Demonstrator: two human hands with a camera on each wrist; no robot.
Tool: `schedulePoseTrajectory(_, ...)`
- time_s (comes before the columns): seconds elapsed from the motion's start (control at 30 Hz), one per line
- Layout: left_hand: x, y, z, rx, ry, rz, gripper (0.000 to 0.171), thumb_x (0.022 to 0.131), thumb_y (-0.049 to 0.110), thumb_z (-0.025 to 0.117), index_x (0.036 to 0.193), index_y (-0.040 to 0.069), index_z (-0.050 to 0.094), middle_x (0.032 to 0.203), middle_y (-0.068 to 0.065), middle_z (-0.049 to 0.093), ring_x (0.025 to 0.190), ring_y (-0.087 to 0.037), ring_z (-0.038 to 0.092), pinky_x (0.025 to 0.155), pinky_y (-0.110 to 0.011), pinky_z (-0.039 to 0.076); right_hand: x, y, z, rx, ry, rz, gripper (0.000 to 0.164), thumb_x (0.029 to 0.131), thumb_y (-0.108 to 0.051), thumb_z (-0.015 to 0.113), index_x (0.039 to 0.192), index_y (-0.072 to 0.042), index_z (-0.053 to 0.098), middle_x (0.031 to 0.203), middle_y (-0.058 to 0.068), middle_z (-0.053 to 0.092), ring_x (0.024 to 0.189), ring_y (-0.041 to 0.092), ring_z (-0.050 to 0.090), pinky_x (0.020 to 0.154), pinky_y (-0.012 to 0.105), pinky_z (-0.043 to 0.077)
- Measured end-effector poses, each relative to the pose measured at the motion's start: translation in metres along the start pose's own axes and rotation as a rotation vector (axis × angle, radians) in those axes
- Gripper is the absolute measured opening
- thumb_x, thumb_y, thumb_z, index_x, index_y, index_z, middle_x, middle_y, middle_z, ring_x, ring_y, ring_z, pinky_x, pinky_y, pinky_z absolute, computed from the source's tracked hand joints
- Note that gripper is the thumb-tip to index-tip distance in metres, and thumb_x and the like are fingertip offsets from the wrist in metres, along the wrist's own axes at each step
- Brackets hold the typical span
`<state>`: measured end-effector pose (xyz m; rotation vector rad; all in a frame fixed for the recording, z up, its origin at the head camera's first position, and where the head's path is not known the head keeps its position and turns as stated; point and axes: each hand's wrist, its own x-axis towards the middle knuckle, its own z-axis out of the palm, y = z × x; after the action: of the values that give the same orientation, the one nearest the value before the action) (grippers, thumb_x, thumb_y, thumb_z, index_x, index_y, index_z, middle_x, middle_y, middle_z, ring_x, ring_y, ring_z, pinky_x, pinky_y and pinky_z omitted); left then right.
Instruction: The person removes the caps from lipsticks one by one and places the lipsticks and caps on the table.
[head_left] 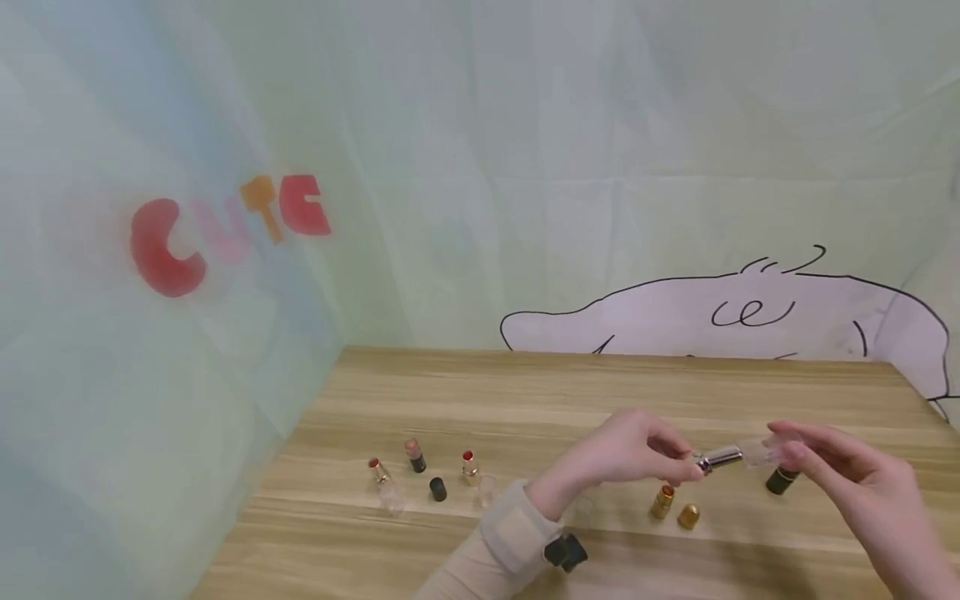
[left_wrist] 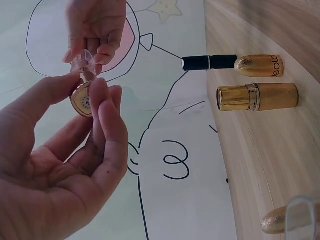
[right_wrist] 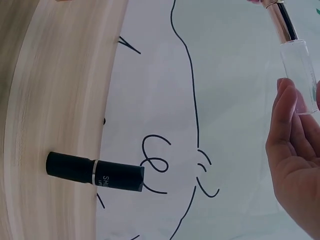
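Above the table, my left hand (head_left: 637,450) pinches the base of a shiny silver-and-gold lipstick tube (head_left: 722,457). My right hand (head_left: 862,479) holds a clear cap (right_wrist: 299,75) between thumb and fingers. In the right wrist view the tube's end meets the mouth of that cap; how deep it sits inside is hard to tell. Below the hands stand an uncapped gold lipstick (head_left: 662,502) with a red tip and a gold cap (head_left: 688,516). A black lipstick (right_wrist: 95,171), closed, stands near my right hand, partly hidden by it in the head view.
On the left of the wooden table (head_left: 360,392) are uncapped lipsticks (head_left: 468,468), a black cap (head_left: 438,489) and clear caps (head_left: 391,498). Dark pieces (head_left: 566,552) lie beside my left sleeve. A printed cloth backdrop (head_left: 480,208) rises behind and at the left.
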<state>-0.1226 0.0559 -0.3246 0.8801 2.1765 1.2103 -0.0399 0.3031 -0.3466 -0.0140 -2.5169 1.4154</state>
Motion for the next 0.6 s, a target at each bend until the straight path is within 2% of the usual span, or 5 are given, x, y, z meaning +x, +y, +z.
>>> schedulePoseTrajectory(0.2, -0.002, -0.003, -0.001, -0.035, 0.036, -0.011, 0.013, 0.084, 0.019, 0.073, 0.093, 0.009, 0.074, 0.080, 0.007, 0.072, 0.066, 0.003, 0.061, 0.067, -0.015, 0.051, 0.004, -0.002, 0.003, 0.000, 0.004, 0.018, 0.037, 0.097, -0.020, 0.057, 0.133, -0.011, 0.057, 0.104, -0.027, 0.068, 0.085, -0.005, 0.065, 0.074, 0.004, 0.041)
schedulePoseTrajectory(0.47, 0.000, -0.007, -0.009, 0.049, 0.112, 0.002, 0.018, 0.083, 0.021, 0.074, 0.100, 0.014, 0.071, 0.090, 0.009, 0.069, 0.075, 0.003, 0.059, 0.069, -0.015, 0.049, 0.012, -0.005, 0.003, 0.008, 0.052, 0.030, 0.038, 0.096, -0.024, 0.058, 0.131, -0.011, 0.059, 0.098, -0.026, 0.070, 0.082, -0.006, 0.064, 0.072, 0.003, 0.039)
schedulePoseTrajectory(0.6, 0.005, -0.008, -0.012, 0.062, 0.149, -0.011, 0.018, 0.083, 0.019, 0.074, 0.100, 0.015, 0.070, 0.094, 0.007, 0.070, 0.073, 0.003, 0.059, 0.066, -0.016, 0.049, 0.018, -0.008, 0.008, 0.009, 0.088, -0.002, 0.035, 0.094, -0.022, 0.062, 0.127, -0.010, 0.062, 0.094, -0.028, 0.070, 0.081, -0.010, 0.064, 0.072, 0.001, 0.041)
